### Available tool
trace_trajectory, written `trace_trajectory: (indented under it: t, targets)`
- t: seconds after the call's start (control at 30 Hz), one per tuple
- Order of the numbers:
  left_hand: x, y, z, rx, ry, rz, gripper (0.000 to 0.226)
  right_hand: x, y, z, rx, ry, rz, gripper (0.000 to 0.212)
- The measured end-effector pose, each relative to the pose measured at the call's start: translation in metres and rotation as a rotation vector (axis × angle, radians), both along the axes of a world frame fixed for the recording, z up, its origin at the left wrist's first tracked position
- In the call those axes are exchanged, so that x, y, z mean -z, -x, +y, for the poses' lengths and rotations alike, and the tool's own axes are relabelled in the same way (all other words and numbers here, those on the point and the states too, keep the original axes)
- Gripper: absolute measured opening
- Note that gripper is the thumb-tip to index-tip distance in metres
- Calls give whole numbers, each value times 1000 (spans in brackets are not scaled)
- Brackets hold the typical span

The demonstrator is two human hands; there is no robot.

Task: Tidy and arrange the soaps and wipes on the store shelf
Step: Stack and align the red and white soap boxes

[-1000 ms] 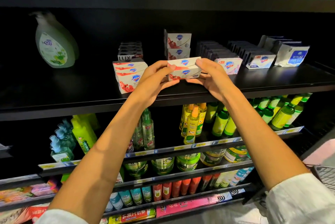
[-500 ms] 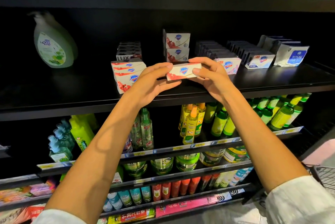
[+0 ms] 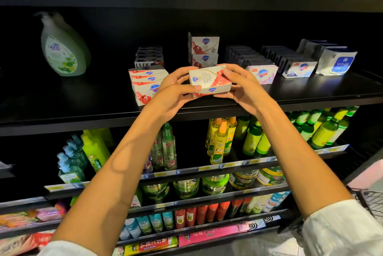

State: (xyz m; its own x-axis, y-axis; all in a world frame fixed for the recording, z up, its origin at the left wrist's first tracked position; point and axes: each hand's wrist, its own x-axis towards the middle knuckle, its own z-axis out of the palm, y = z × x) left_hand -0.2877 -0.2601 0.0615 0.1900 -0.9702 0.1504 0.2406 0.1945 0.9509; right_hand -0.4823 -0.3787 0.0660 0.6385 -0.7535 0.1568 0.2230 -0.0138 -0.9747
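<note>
A soap box (image 3: 209, 80) is gripped at its ends by the left hand (image 3: 173, 92) and right hand (image 3: 241, 87), held just above the shelf (image 3: 310, 94) edge. It should be squared with its label forward and set flush beside the stack (image 3: 148, 84) of matching boxes, not pushed against them. The box is white, with a red pomegranate print and a small blue shield logo.

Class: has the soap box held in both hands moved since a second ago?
Yes. The soap box has tipped its broad face upward, staying beside the stack of soap boxes.
</note>
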Motion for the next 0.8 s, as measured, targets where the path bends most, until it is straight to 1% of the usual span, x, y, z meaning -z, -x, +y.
trace_trajectory:
  t: [0.13, 0.2, 0.27, 0.37, 0.47, 0.57, 0.67, 0.8]
  targets:
    - [2, 0, 0, 3, 20, -55, 57, 0, 1, 1, 5, 10, 3, 30]
    - [3, -1, 0, 6, 23, -74, 59, 1, 1, 2, 19, 17, -1, 31]
    - [2, -1, 1, 2, 17, -60, 59, 2, 2, 2, 26, 31, -8, 36]
    - [1, 0, 1, -12, -14, 25, 51, 3, 3, 2, 37, 75, -31, 44]
    - [0, 2, 1, -16, -56, 62, 39, 4, 5, 1, 44, 101, -53, 47]
    - [-4, 3, 1, -10, -73, 90, 37, 5, 6, 0, 43, 127, -49, 47]
    - [-7, 4, 2, 5, -93, 93, 36, 6, 6, 1, 44, 151, -42, 47]
    - [-5, 4, 2, -10, -83, 61, 25, 6, 6, 0, 38, 166, -26, 49]
